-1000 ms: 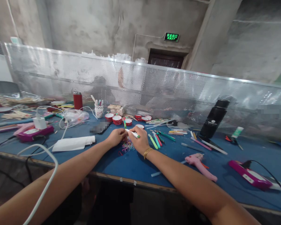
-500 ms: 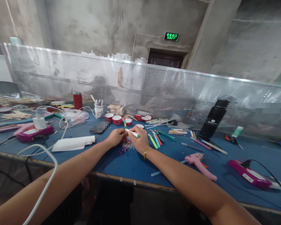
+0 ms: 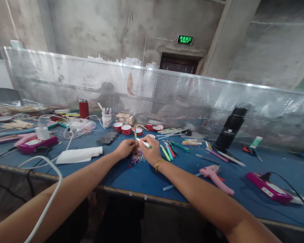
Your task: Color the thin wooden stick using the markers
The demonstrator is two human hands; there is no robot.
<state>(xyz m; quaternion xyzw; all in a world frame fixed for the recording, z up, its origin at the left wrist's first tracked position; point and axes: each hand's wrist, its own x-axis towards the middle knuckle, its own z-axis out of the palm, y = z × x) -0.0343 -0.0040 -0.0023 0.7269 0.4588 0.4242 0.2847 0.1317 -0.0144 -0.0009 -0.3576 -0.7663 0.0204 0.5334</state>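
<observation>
Both my arms reach out over a blue table (image 3: pixel 131 177). My right hand (image 3: pixel 150 150) is closed round a white pen with a green cap (image 3: pixel 144 143), held at a slant. My left hand (image 3: pixel 126 147) is closed beside it, its fingertips touching the pen's near end. Just below both hands lies a small heap of coloured rubber bands (image 3: pixel 138 157) on the table. A gold bracelet (image 3: pixel 159 164) sits on my right wrist.
Several coloured pens (image 3: pixel 168 152) lie to the right, then a pink glue gun (image 3: pixel 216 177), a black bottle (image 3: pixel 231 128) and a magenta device (image 3: pixel 268 190). On the left are folded white paper (image 3: pixel 78 155), a white cable (image 3: pixel 49 189), red cups (image 3: pixel 126 129). A perforated metal screen (image 3: pixel 167 94) lies behind.
</observation>
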